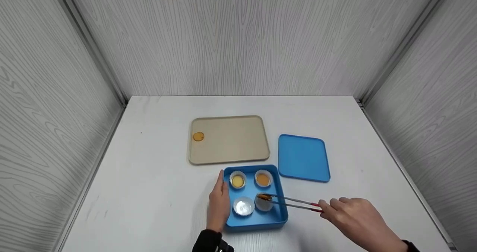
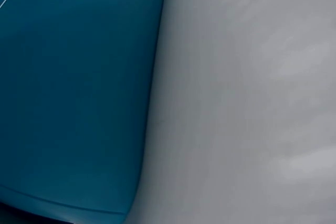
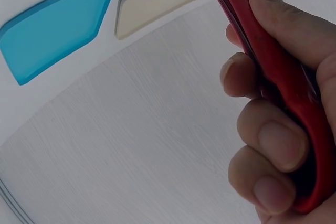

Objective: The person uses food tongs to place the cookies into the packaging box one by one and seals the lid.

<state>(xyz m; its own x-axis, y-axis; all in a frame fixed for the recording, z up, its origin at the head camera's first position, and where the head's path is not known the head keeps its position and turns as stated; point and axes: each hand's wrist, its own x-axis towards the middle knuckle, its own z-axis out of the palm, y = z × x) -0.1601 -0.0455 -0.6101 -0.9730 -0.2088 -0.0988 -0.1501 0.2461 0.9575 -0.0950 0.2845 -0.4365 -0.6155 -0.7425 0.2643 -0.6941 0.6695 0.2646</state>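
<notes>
On my head feed I see the left hand (image 1: 219, 204) straight-fingered against the blue box (image 1: 257, 219), the right hand (image 1: 352, 215) gripping tongs (image 1: 298, 200) with a brown piece (image 1: 264, 197) at the near-right cup (image 1: 264, 206); left-wrist, the box's wall (image 2: 79, 103); right-wrist, fingers (image 3: 281, 140) wrapping the red handle (image 3: 286, 80).

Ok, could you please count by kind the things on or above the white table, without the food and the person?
Open rectangular blue box: 1
Flat rectangular blue lid or tray: 1
Flat rectangular beige tray: 1
Small round silvery-white cups: 4
Metal tongs with red handles: 1
Total: 8
</notes>
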